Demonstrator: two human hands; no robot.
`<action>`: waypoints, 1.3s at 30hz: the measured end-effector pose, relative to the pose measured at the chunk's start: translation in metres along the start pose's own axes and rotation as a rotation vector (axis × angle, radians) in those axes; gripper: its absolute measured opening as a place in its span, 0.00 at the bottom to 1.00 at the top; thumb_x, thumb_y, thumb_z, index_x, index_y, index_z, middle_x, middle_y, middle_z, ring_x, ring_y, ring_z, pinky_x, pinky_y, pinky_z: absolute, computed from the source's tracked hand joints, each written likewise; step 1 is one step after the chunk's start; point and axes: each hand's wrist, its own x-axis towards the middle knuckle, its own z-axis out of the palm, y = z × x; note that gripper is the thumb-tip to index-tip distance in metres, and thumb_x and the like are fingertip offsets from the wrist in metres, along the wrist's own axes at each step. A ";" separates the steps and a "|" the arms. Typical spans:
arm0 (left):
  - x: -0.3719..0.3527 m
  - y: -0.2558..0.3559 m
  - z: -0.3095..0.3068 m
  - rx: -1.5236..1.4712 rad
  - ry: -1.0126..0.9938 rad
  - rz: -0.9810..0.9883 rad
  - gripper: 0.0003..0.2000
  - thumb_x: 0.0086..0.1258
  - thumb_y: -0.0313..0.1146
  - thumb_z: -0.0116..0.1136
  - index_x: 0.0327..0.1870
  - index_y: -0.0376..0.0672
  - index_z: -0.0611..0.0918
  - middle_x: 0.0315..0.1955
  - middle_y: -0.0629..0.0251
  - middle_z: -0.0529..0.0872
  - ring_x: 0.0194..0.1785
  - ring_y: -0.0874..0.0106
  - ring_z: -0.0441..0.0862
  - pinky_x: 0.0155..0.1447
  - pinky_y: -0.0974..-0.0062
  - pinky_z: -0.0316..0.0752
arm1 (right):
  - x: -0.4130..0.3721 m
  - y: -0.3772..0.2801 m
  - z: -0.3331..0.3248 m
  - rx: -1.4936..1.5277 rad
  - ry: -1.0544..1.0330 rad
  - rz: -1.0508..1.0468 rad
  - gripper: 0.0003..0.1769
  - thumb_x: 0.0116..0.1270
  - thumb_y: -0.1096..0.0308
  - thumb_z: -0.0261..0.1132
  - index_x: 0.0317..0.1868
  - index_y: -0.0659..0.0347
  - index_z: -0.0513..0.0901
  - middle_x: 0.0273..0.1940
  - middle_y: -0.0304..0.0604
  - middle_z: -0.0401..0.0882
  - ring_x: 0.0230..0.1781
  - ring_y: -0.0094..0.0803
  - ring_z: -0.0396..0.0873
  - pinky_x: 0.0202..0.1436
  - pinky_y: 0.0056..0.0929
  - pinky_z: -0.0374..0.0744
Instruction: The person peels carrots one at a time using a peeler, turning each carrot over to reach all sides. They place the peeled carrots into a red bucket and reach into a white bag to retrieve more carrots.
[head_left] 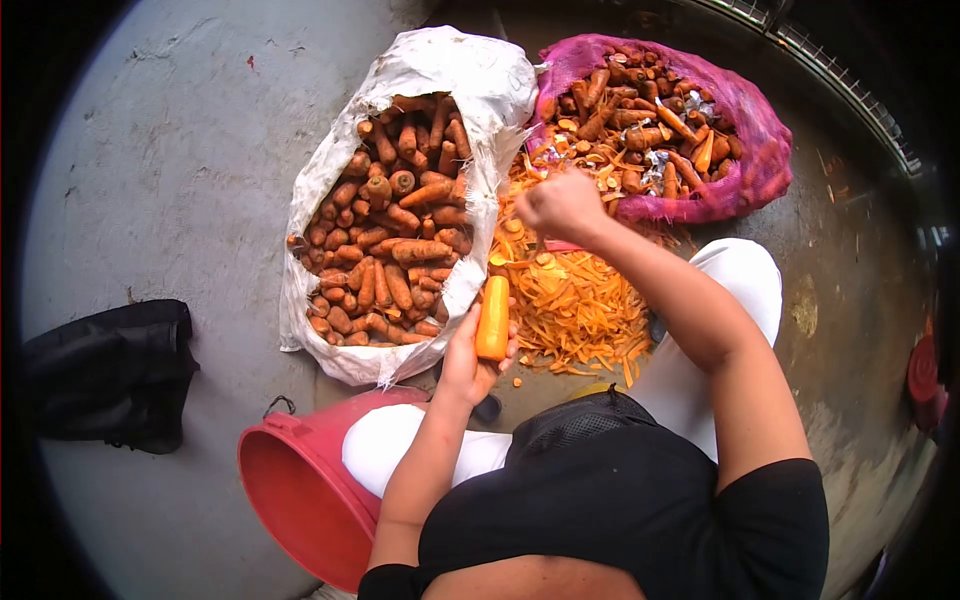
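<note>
My left hand (472,358) is closed round a peeled orange carrot (493,318), which stands up from the palm with its wide end toward me. My right hand (563,207) is raised beyond the carrot, its fingers curled. Whatever it may hold is hidden, though a bit of pink shows just below it. Under and beyond the hands lies a heap of orange peelings (580,305). To the left of the heap, an open white sack (465,70) holds several unpeeled carrots (400,215).
A pink mesh sack (765,150) with carrots and scraps lies at the back right. A red bucket (300,490) is tipped on its side by my left leg. Black cloth (115,370) lies at the far left. A metal grating (830,75) runs along the upper right.
</note>
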 end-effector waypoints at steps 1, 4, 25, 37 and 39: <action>0.002 0.001 -0.002 -0.040 0.011 -0.007 0.22 0.79 0.47 0.35 0.60 0.39 0.70 0.33 0.62 0.75 0.30 0.74 0.74 0.27 0.80 0.70 | -0.006 -0.013 0.014 0.058 0.288 -0.136 0.24 0.63 0.56 0.55 0.11 0.55 0.79 0.09 0.44 0.72 0.10 0.41 0.72 0.31 0.38 0.74; 0.007 0.001 0.001 -0.066 0.185 0.048 0.20 0.78 0.46 0.37 0.55 0.40 0.72 0.36 0.62 0.77 0.32 0.72 0.76 0.29 0.77 0.71 | -0.031 -0.044 0.014 0.309 0.325 -0.457 0.22 0.59 0.58 0.61 0.09 0.54 0.78 0.09 0.43 0.68 0.11 0.43 0.70 0.22 0.42 0.68; 0.005 0.000 0.009 0.073 0.011 -0.047 0.26 0.79 0.51 0.34 0.63 0.37 0.69 0.31 0.64 0.78 0.28 0.76 0.76 0.27 0.81 0.72 | 0.016 0.092 0.055 0.099 -0.001 0.498 0.30 0.66 0.45 0.49 0.24 0.61 0.85 0.24 0.51 0.82 0.27 0.42 0.83 0.36 0.41 0.80; 0.038 0.006 -0.008 -0.021 0.153 0.032 0.20 0.78 0.48 0.35 0.49 0.41 0.73 0.31 0.60 0.78 0.23 0.74 0.74 0.18 0.83 0.63 | -0.012 -0.018 0.020 0.447 -0.008 -0.226 0.29 0.68 0.46 0.54 0.14 0.55 0.81 0.12 0.42 0.74 0.17 0.39 0.76 0.23 0.38 0.71; 0.039 0.005 0.001 0.002 0.278 0.056 0.19 0.78 0.47 0.33 0.49 0.42 0.73 0.31 0.60 0.78 0.23 0.74 0.73 0.18 0.82 0.59 | -0.017 -0.025 0.033 0.384 0.157 -0.442 0.26 0.65 0.50 0.57 0.13 0.55 0.81 0.11 0.44 0.72 0.15 0.42 0.74 0.20 0.41 0.69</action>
